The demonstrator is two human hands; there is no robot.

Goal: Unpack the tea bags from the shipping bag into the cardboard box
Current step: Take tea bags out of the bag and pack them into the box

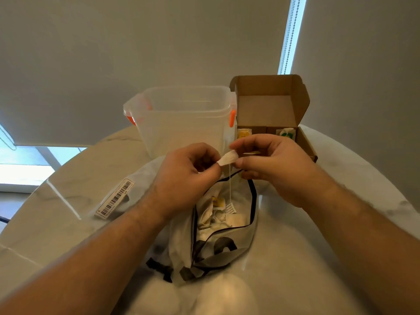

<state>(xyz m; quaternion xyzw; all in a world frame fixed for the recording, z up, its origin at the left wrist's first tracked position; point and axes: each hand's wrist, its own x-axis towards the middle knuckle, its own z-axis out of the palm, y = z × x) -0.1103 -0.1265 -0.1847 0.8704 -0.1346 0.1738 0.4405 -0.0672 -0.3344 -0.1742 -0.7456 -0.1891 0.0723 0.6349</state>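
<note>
**Head view: both hands pinch one tea bag above the open shipping bag**

Head camera looks down over a pale marble table, and both hands are up over the middle of it. Left hand is curled, thumb and forefinger nipping the left end of a small white tea bag. Right hand has its fingertips closed on the other end of that same bag, with something flat and pale poking out between its fingers; what it is I cannot tell. A thin string drops straight down from the tea bag to a paper tag dangling over the mouth of the shipping bag.

That shipping bag lies on the table just below the hands, white with black lettering and a dark edge, its mouth gaping. More tea bags sit jumbled inside, one with a yellow tag.

Behind the right hand stands the cardboard box, lid flap upright, with two tea bags already showing in it: one with a yellow tag on the left, one with green on the right. Just left of the box is a clear plastic container with orange clips. A barcode label lies on the table to the left, apart from the bag's mouth.
</note>
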